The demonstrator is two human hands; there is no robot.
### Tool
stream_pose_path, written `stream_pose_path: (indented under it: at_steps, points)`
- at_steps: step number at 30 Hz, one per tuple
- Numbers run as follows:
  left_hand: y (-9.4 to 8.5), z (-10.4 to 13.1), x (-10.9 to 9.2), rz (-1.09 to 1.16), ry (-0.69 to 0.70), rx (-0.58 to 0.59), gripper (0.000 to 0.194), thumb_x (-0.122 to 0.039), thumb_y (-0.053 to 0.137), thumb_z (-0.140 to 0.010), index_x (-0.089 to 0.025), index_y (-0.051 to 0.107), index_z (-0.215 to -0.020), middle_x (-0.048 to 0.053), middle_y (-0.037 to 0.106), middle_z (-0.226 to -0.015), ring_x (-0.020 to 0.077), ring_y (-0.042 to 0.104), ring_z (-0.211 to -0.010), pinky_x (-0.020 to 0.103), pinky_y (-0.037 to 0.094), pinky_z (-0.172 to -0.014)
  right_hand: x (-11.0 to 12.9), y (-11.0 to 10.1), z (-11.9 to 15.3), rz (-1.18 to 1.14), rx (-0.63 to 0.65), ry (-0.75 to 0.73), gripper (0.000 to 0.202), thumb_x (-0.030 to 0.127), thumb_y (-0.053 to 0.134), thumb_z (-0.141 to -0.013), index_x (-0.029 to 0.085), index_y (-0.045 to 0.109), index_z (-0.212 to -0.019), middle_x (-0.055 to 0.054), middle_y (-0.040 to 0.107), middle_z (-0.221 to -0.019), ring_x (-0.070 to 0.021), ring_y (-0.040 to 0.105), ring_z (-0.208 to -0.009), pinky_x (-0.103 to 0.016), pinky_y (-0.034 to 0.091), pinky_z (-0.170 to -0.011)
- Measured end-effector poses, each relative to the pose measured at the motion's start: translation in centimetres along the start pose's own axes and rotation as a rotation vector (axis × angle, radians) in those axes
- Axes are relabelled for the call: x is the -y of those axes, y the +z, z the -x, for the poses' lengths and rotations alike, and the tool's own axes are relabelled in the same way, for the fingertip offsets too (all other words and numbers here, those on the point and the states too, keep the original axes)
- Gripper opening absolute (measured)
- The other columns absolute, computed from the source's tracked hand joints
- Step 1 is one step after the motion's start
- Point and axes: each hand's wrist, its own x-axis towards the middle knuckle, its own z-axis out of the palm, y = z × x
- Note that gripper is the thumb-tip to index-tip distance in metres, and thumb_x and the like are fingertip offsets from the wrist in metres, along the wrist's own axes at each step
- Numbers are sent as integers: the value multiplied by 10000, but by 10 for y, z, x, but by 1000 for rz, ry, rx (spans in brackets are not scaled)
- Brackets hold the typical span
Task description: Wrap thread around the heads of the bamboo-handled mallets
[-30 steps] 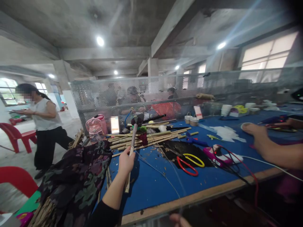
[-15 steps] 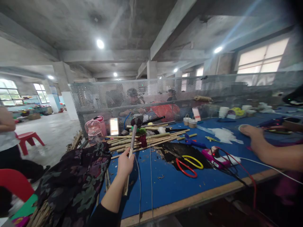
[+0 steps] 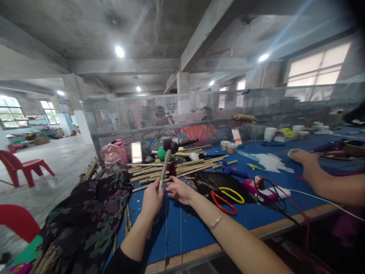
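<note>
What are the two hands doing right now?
Left hand: closed around a slim stick.
Right hand: open, fingers partly curled beside the stick; whether it pinches anything cannot be told.

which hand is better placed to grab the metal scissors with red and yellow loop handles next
Right, I'd say: the right hand is nearer the scissors and its fingers look open, while the left hand grips a slim grey rod.
</note>
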Motion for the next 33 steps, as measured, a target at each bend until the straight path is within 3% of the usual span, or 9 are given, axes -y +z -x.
stream_pose_path:
  at_steps: [4, 11, 15, 19, 22, 28, 33]
  points:
    - [-2, -1, 1, 11, -12, -16, 430, -168, 479, -759, -161, 544, -1184, 103, 643, -1019, 192, 575, -934, 271, 404, -812, 7, 12, -27, 42, 201, 49, 447, 78, 535, -475, 198, 507, -905, 37, 565, -684, -98, 516, -570, -199, 390, -501]
    - [-2, -1, 0, 84, -18, -20, 423, -155, 513, -731, -162, 577, -1149, 98, 657, -983, 200, 580, -911, 276, 407, -799, -2, 4, -33, 317, 12, 11, 194, 85, 501, -532, 166, 559, -699, 72, 410, -445, -50, 317, -368, -177, 181, -373]
    - [-1, -1, -2, 178, -52, -11, 396, -174, 537, -722, -169, 600, -1113, 86, 661, -985, 190, 588, -871, 272, 411, -781, -6, -3, -35, 449, -50, -101, 35, 151, 580, -578, 146, 545, -577, 43, 462, -463, -67, 352, -419, -208, 240, -428]
    - [1, 0, -3, 220, -110, -37, 407, -170, 543, -714, -155, 595, -1117, 68, 674, -858, 169, 597, -734, 266, 422, -717, -9, -5, -37, 463, -184, -307, 150, 255, 587, -649, 145, 534, -563, 32, 475, -517, -85, 382, -501, -221, 289, -510]
    - [0, 0, -5, 240, -141, -33, 399, -194, 545, -715, -161, 596, -1109, 44, 663, -791, 147, 577, -637, 253, 420, -654, -10, -5, -35, 442, -221, -374, 131, 254, 572, -662, 148, 553, -588, 33, 486, -550, -89, 393, -531, -222, 306, -546]
    - [2, 1, -8, 224, -117, -63, 302, -209, 552, -704, -145, 602, -994, 37, 643, -754, 142, 552, -616, 239, 395, -607, -8, -8, -28, 323, -172, -266, 159, 274, 601, -632, 144, 541, -561, 42, 463, -508, -80, 369, -495, -220, 280, -520]
    - [6, 5, -13, 254, -110, -60, 223, -221, 557, -698, -150, 604, -904, 32, 640, -737, 140, 553, -619, 225, 386, -586, -6, -12, -18, 205, -139, -131, 194, 328, 607, -647, 156, 524, -611, 82, 342, -408, -51, 255, -379, -210, 178, -412]
